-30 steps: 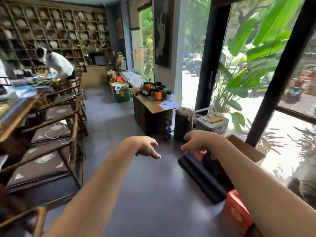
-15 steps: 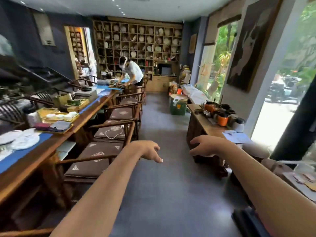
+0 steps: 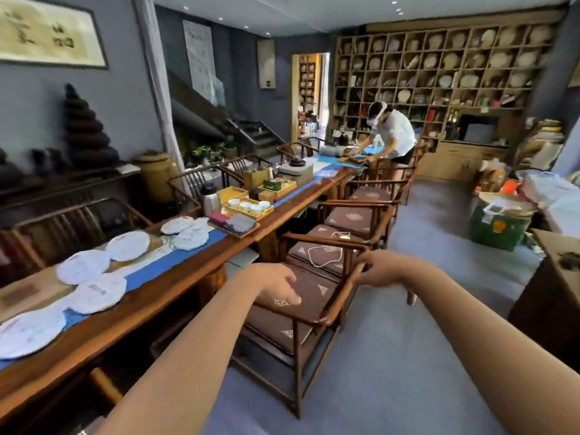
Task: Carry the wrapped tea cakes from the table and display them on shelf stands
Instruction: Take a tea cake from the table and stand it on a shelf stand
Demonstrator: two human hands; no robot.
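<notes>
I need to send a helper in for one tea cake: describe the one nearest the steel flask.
Follow the long wooden table along its blue runner to the steel flask. The tea cake lies just before it. Unlike the single cakes further down, it overlaps two others and is the top-left of the three.

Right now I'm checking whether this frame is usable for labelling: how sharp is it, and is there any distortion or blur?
Head view: wide-angle bending bows the long table and the shelf wall; motion blur softens the left hand, the right hand and the wrapped tea cakes, so their print is unreadable.
</notes>
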